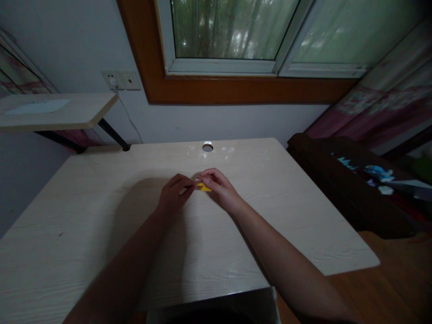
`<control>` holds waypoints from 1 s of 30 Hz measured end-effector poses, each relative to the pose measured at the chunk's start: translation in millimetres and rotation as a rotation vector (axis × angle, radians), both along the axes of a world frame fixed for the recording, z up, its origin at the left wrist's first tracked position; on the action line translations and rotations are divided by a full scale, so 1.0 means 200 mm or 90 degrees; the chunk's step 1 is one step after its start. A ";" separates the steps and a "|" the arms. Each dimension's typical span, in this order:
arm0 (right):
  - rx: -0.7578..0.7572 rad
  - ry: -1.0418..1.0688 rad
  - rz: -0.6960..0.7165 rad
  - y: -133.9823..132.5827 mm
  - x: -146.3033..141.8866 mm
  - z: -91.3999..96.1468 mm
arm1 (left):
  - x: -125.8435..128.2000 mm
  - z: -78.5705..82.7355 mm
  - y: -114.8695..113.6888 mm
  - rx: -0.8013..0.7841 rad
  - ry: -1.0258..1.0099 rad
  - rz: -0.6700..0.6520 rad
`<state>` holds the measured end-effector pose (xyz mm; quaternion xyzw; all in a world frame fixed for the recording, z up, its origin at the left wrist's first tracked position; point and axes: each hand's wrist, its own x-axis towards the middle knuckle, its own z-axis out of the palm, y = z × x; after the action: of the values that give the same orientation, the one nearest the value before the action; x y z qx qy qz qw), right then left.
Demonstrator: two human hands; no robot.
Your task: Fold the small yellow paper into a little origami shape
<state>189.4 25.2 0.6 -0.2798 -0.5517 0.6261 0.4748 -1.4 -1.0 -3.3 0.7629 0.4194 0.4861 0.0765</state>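
A small piece of folded yellow paper (pixel 204 187) with pointed corners is held just over the middle of the desk. My left hand (pixel 176 191) pinches its left end between thumb and fingertips. From the other side, my right hand (pixel 221 189) grips it, the thumb on top and the fingers curled behind. Parts of the paper are hidden under the fingertips, so its full shape cannot be made out.
Under both forearms lies the pale wood desk (pixel 128 234), with a round cable hole (pixel 207 147) near its back edge. A raised shelf (pixel 60 110) stands at the back left. Dark brown furniture (pixel 320 180) with several small items sits at the right, beyond the desk edge.
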 end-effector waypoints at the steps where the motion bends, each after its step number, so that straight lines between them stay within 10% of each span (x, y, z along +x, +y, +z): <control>1: 0.025 -0.019 -0.025 0.00 0.01 0.01 | 0.00 0.00 0.00 -0.004 -0.003 0.007; 11: 0.407 -0.240 -0.154 0.02 0.09 0.09 | -0.01 0.00 0.01 -0.054 -0.046 0.027; 30: 0.492 -0.321 -0.080 0.04 0.13 0.11 | -0.03 -0.02 0.04 -0.179 -0.184 -0.009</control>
<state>215.2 33.5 21.9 -0.2583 -0.8248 0.2571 0.4323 -6.7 7.1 -6.6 0.6697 0.4624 0.5267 0.2455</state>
